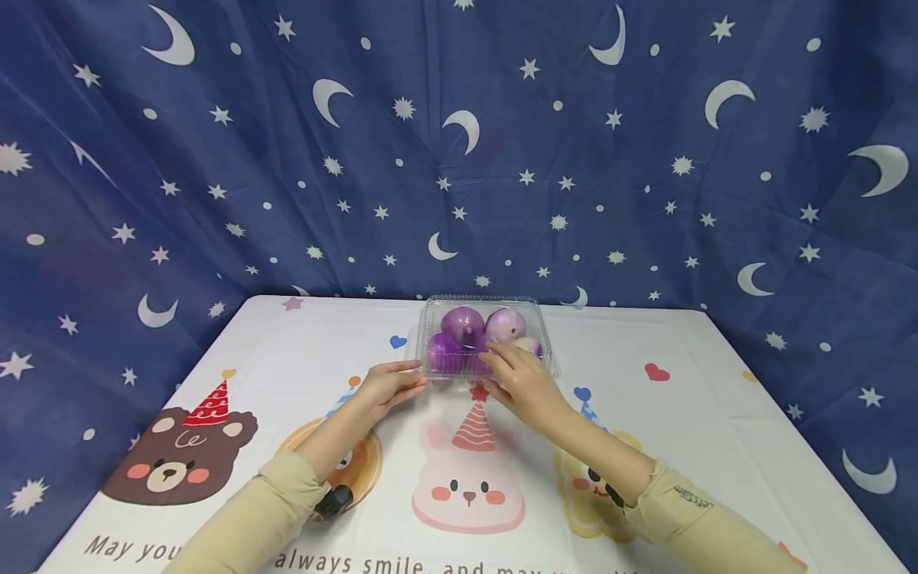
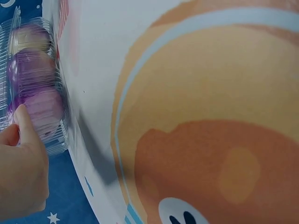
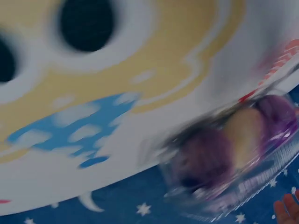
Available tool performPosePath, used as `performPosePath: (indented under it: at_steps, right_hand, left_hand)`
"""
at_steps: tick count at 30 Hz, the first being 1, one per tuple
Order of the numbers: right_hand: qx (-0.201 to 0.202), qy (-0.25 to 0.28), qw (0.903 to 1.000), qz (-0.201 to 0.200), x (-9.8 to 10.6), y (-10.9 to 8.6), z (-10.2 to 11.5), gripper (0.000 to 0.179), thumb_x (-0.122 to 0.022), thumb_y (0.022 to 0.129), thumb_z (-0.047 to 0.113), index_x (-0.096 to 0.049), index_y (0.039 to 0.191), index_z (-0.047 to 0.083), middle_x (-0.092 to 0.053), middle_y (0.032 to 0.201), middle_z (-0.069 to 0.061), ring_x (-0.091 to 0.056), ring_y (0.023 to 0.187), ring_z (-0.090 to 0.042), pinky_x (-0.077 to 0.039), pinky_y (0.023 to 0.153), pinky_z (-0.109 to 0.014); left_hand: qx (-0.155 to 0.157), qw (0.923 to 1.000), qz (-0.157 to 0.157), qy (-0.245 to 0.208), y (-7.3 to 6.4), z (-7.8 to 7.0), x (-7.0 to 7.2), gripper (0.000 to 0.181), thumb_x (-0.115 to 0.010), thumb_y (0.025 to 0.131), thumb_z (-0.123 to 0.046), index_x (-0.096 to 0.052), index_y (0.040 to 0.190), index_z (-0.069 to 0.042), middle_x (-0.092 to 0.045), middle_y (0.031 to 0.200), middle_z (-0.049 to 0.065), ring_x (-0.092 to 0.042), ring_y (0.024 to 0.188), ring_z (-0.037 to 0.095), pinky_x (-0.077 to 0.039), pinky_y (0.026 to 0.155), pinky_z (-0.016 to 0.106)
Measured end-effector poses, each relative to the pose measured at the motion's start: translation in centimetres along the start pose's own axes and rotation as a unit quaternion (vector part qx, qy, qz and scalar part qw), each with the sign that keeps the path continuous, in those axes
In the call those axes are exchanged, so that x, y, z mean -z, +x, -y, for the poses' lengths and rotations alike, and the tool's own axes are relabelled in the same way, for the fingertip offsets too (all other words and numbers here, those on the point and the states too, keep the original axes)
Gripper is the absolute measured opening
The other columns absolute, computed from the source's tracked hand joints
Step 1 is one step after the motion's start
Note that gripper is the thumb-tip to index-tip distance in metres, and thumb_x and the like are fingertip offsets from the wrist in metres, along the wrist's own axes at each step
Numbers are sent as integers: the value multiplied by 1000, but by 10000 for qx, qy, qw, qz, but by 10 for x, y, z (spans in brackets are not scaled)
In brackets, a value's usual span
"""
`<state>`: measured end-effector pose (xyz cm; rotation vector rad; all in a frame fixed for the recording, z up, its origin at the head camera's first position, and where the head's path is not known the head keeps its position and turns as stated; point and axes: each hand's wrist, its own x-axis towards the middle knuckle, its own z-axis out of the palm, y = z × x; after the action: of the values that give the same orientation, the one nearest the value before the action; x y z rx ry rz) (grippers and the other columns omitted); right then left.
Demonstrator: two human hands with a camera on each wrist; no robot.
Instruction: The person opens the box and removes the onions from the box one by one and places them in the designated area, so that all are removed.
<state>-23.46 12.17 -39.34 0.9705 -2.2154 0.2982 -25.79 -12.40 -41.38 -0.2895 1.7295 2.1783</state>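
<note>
A clear plastic clamshell box (image 1: 482, 301) stands at the far edge of the table, its lid lying over several round purple and pale onions (image 1: 462, 320). My left hand (image 1: 387, 387) pinches the box's left front edge, with index finger and thumb at the rim. In the left wrist view this hand (image 2: 23, 172) reaches the ribbed side of the box (image 2: 58, 145). Over the right front of the box is my right hand (image 1: 527, 391), fingers loosely bent; contact with the lid is unclear. Only its fingertips (image 3: 286, 211) show in the blurred right wrist view, apart from the box.
A white tablecloth (image 1: 595, 343) printed with cartoon animals, hearts and lettering covers the table. Behind the box hangs a dark blue curtain (image 1: 502, 247) with moons and stars, close to the table's far edge. A small black object (image 1: 334, 502) sits at the left cuff.
</note>
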Motion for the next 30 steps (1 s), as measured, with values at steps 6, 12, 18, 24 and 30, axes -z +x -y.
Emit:
performPosePath:
  at_steps: [6, 12, 18, 24, 30]
  right_hand:
    - [-185, -22, 9998, 16, 15, -16, -19, 45, -80, 70, 8, -64, 112, 3, -66, 106, -12, -64, 96, -29, -55, 83, -42]
    - [-266, -50, 9996, -50, 19, -30, -35, 36, -78, 73, 11, -64, 105, 3, -66, 101, -13, -64, 92, -30, -55, 80, -43]
    - [-411, -188, 9990, -21, 20, -44, -48, 31, -79, 72, 11, -64, 97, 2, -67, 92, -12, -66, 85, -30, -56, 78, -44]
    - [-751, -134, 9962, 422, 17, -59, -64, 31, -79, 74, 15, -65, 99, 3, -68, 90, -9, -66, 84, -28, -56, 75, -42]
    - [-844, 23, 9951, 519, 13, -70, -77, 31, -79, 74, 14, -64, 98, 2, -69, 92, -10, -67, 85, -29, -56, 75, -42]
  left_hand:
    - [-9, 10000, -58, -46, -3, -1, 0, 46, -48, 92, 10, -39, 137, 11, -68, 73, 1, -67, 69, 7, -57, 76, 22]
    - [27, 9999, -82, -69, -1, -2, 0, 46, -48, 92, 9, -39, 137, 10, -68, 72, 2, -67, 69, 7, -57, 77, 22]
    - [3, 9999, -29, -123, 1, -1, 0, 47, -49, 92, 9, -38, 137, 11, -69, 75, 5, -67, 70, 8, -57, 75, 21]
    - [20, 9999, -107, -59, 3, -2, 0, 46, -50, 91, 9, -41, 137, 9, -69, 75, 5, -67, 69, 7, -57, 73, 20]
    - [74, 9997, -208, -127, 2, 0, -1, 46, -49, 91, 8, -41, 137, 8, -66, 70, 1, -65, 65, 6, -57, 71, 19]
